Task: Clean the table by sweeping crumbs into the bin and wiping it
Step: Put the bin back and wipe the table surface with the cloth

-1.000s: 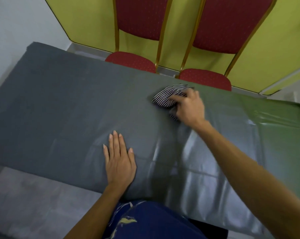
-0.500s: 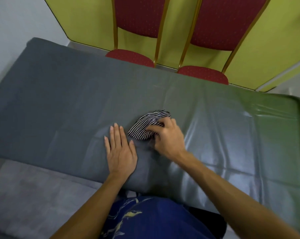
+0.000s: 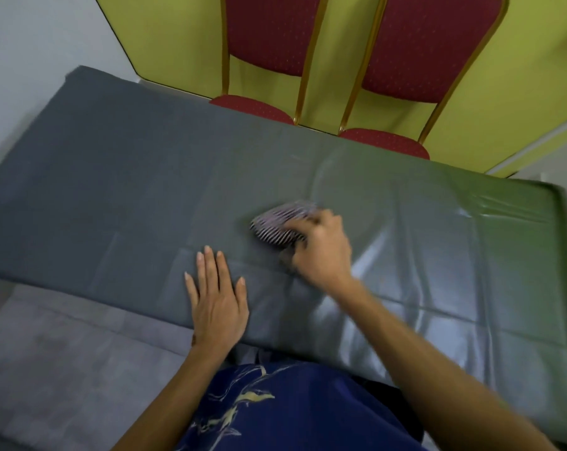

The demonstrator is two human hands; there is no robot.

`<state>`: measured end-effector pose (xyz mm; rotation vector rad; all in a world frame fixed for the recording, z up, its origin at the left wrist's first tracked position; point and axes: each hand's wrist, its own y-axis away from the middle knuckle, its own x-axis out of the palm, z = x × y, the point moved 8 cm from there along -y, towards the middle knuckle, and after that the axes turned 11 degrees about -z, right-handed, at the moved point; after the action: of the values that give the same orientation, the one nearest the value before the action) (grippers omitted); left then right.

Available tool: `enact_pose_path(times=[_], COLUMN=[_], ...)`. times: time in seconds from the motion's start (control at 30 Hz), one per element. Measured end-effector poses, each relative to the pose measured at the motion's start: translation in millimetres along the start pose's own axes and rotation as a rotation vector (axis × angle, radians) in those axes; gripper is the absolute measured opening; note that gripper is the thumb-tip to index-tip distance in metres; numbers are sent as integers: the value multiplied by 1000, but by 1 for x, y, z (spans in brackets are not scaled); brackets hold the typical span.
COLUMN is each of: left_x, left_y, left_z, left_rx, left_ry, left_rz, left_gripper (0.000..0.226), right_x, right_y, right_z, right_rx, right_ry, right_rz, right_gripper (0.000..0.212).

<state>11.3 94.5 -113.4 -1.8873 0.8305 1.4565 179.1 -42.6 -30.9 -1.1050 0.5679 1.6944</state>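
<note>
A long table (image 3: pixel 113 190) under a shiny grey cover fills the middle of the head view. My right hand (image 3: pixel 321 249) presses a bunched black-and-white striped cloth (image 3: pixel 275 227) against the cover near the table's centre; hand and cloth are motion-blurred. Flat on the cover by the near edge lies my left hand (image 3: pixel 217 297), fingers stretched out, just left of the cloth and holding nothing. I see no crumbs and no bin.
Two red padded chairs with gold frames (image 3: pixel 266 53) (image 3: pixel 415 60) stand pushed against the table's far edge, before a yellow-green wall. Grey floor (image 3: pixel 64 353) shows below the near edge at left. The cover is creased and glossy at right.
My right hand dragged the cloth from the far middle toward my left hand, then out again a little to the right and farther away. My left hand stayed flat.
</note>
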Motion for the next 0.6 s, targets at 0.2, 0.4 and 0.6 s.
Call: enact_pose_path(times=[0.2,0.4,0.6], left_x=[-4,-3,0], left_y=[1,2,0], left_z=[-1,-2,1], left_rx=[7,8,25], left_ry=[-29,-27,43], left_rz=[-33,-22,23], left_gripper=[66,67,70], right_x=[16,-40,-48], right_y=[49,-2,-1], right_z=[24,-92,-83], right_rx=[-197,151,219], right_ry=[36,158,221], right_rz=[16,-146,-141], right_gripper=[57,53,48])
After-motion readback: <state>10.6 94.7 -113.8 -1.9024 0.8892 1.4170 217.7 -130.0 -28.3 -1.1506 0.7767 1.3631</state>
